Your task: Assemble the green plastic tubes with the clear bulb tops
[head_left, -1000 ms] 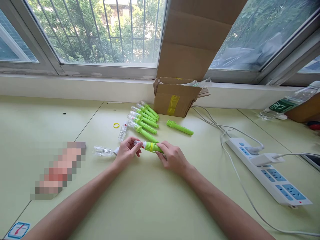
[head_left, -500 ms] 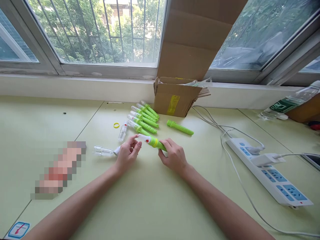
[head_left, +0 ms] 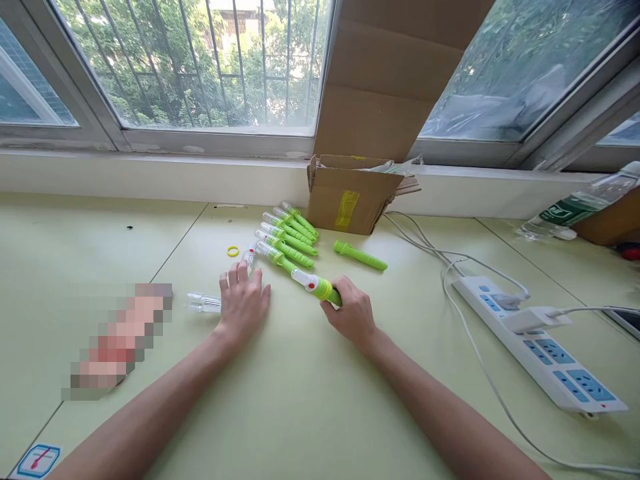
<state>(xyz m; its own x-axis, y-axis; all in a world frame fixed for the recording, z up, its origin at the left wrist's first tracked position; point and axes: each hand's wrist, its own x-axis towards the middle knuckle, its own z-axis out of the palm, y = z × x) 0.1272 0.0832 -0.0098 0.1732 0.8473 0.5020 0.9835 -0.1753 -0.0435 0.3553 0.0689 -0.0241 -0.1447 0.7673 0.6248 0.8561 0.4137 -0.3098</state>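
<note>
My right hand point(head_left: 351, 310) is wrapped round a green pen-shaped stick point(head_left: 320, 288) with a yellow ring, a white collar with a red dot and a pale tip pointing left. Palm down, my left hand point(head_left: 243, 300) lies over the table with its fingers apart. Its fingertips reach a short clear cap point(head_left: 250, 255) with a red dot, partly covered; contact is unclear. A longer clear cap point(head_left: 203, 303) pokes out left of this hand. Beyond the fingers is a small yellow ring point(head_left: 233, 251). Several capped green sticks point(head_left: 285, 248) lie in a row behind.
An uncapped green handle point(head_left: 361, 255) lies right of the row. Behind stands an open cardboard box point(head_left: 333, 200). On the right are a white power strip point(head_left: 537, 347) with cables and a lying plastic bottle point(head_left: 580, 203). A blurred patch point(head_left: 117, 343) covers something at left.
My left hand has left the stick's tip and moved left, fingers spreading over the short clear cap and hiding the white piece. My right hand has shifted the stick slightly right and toward me.
</note>
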